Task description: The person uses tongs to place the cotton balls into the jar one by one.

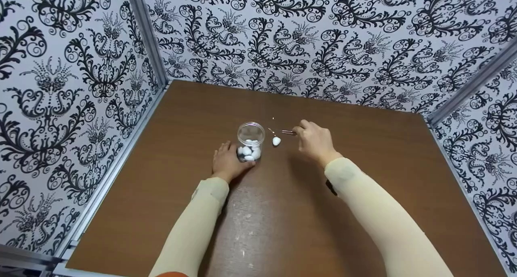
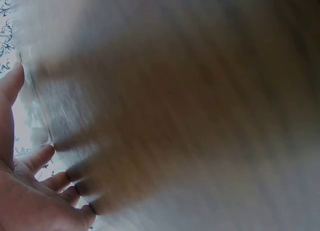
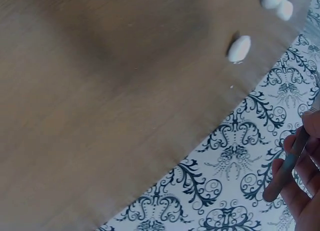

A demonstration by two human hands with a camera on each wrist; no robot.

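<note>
A clear jar (image 1: 261,145) holding several white rounded pieces (image 1: 247,151) stands on the brown table. My left hand (image 1: 228,160) grips it from the left side, its thumb across the near face. In the left wrist view, the thumb and fingers of the left hand (image 2: 30,186) spread around the clear wall. My right hand (image 1: 316,141) holds a slim metal fork (image 1: 288,132) pointing left; its rounded handle end shows in the right wrist view, below the fingers of the right hand (image 3: 307,166). Between jar and fork lies a single white oval piece (image 1: 276,141).
Small white crumbs (image 1: 273,118) lie on the brown table (image 1: 194,119) near the loose piece. Patterned black-and-white walls (image 1: 282,38) rise along the back and sides, with metal frame posts (image 1: 149,38) at the corners.
</note>
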